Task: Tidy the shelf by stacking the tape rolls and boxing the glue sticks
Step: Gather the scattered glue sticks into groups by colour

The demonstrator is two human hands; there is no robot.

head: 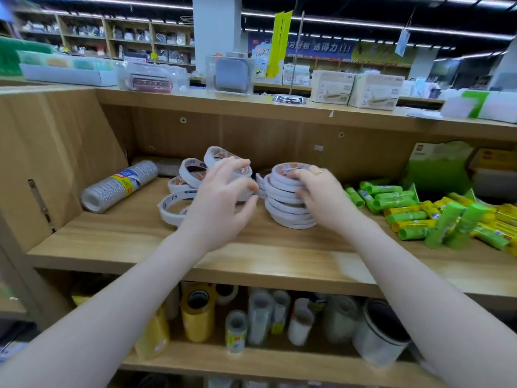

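Wooden shelf [140,242]; leaning white tape stack [288,203]

Both bare forearms reach forward; left hand [221,197] hovers with fingers spread, right hand [321,194] curled in a grip.
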